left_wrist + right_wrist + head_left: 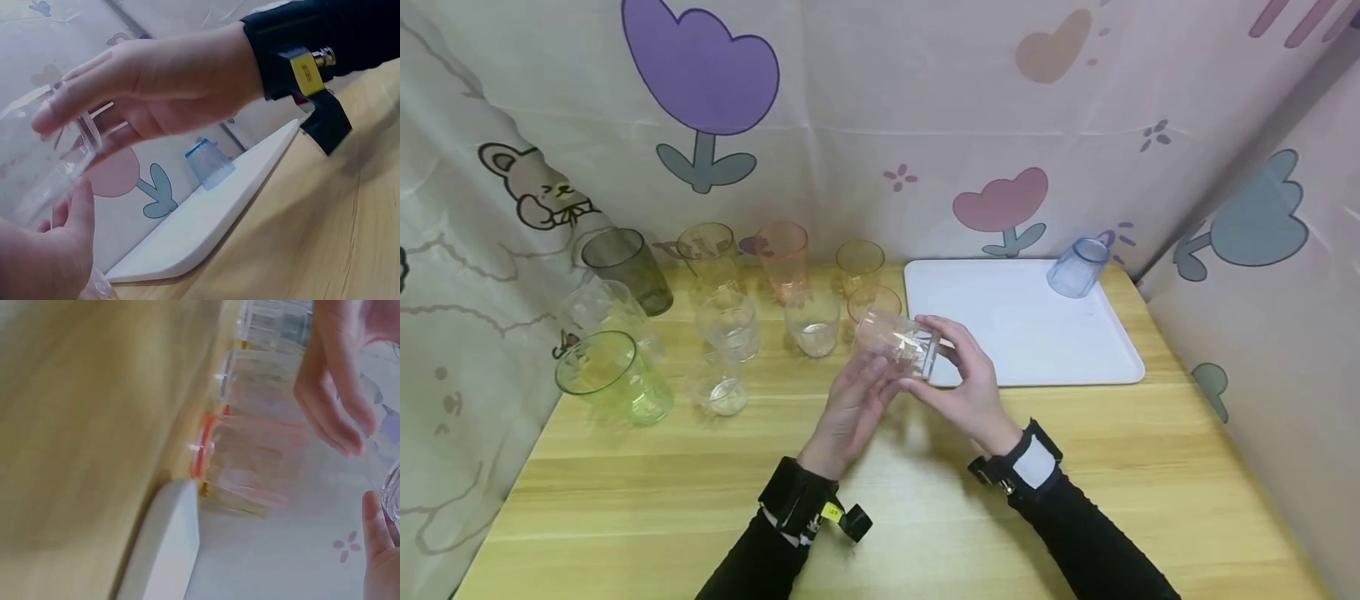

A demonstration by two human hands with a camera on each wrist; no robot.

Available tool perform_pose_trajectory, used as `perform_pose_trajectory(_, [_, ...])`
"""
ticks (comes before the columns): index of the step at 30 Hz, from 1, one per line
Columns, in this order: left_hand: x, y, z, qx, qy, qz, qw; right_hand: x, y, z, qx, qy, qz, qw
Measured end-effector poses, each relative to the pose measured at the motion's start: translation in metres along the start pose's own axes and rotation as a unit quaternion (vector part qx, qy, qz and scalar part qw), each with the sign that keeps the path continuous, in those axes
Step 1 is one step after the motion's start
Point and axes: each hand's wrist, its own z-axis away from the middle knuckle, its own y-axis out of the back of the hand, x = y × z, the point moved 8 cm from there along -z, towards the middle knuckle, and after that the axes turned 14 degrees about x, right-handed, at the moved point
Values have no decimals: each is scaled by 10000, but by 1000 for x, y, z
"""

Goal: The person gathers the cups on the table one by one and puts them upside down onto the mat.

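**Beside the tray: one clear cup in both hands**

Head view: left of the white tray (1022, 333), both hands hold a clear cup (898, 340) tipped sideways above the table; left hand (850, 408) cradles it, right hand (966, 383) pinches its rim. One blue cup (1077, 267) stands inverted on the tray; about ten cups (730, 317) wait further left.

Left wrist view: right hand's fingers (69, 100) curl over the cup.

Right wrist view: an orange cup (250, 465) stands beside the tray's edge.

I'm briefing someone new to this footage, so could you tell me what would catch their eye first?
Two hands, the left hand and right hand, hold a clear cup tipped on its side above the wooden table. Left of them stands a cluster of see-through cups. On the white tray a blue cup sits upside down.
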Motion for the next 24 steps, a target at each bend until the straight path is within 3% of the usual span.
perform_pose_trajectory(3, [1, -4, -2, -58, -151, -271, 9995, -3, 7, -8, 193, -106, -272, 9994])
perform_pose_trajectory(6, [2, -7, -5, -67, -449, -939, 9945, -5, 16, -17, 459, -218, -396, 9979])
perform_pose_trajectory(8, [4, -9, -8, -70, -808, -1673, 9826, -7, 23, -24, 629, -273, -368, 9970])
perform_pose_trajectory(10, [6, -13, -9, -85, -1209, -2613, 9576, -7, 31, -30, 773, -290, -263, 9962])
perform_pose_trajectory(12, [9, -18, -9, -199, -1698, -3530, 9199, -7, 40, -36, 884, -280, -142, 9956])
perform_pose_trajectory(14, [11, -25, -9, -355, -2162, -4336, 8740, -6, 49, -42, 974, -221, 6, 9950])
perform_pose_trajectory(16, [11, -34, -9, -566, -2664, -5078, 8173, -7, 58, -48, 1068, -117, 204, 9940])
perform_pose_trajectory(19, [9, -47, -11, -899, -3317, -6038, 7193, -7, 74, -59, 1225, 68, 697, 9900])
perform_pose_trajectory(21, [4, -55, -14, -1090, -3575, -6548, 6570, -6, 86, -68, 1328, 164, 1099, 9849])
perform_pose_trajectory(24, [-6, -64, -21, -1325, -3591, -7125, 5881, -2, 105, -80, 1406, 182, 1780, 9738])
